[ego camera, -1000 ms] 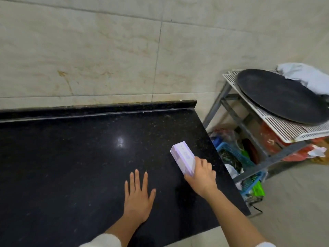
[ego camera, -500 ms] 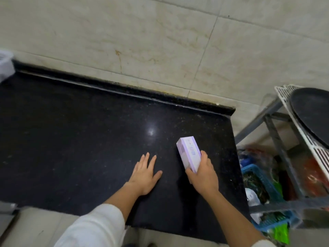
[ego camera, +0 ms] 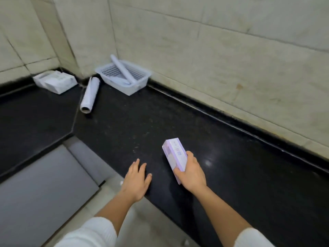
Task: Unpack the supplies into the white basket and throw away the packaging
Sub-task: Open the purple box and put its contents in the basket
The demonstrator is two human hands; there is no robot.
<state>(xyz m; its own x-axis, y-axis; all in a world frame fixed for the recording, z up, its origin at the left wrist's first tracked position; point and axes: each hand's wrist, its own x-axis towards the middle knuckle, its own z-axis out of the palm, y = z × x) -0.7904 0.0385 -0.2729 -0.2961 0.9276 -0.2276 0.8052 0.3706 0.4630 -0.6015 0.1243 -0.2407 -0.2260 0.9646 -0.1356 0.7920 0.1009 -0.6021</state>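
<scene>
My right hand grips a pale purple box and holds it just above the black counter. Flat on the counter's front edge rests my left hand, fingers spread, holding nothing. A white basket stands far back against the wall, with a white roll leaning out of it. A second white roll lies on the counter just left of the basket. A white package sits in the back left corner.
Tiled walls close off the counter behind and on the left. The counter bends at an angle on the left, above a grey cabinet front. Pale floor shows below my arms.
The view has swung left: the metal rack at the right is gone and the basket, rolls and package have come into sight. My hands keep their pose, the right still holding the box.
</scene>
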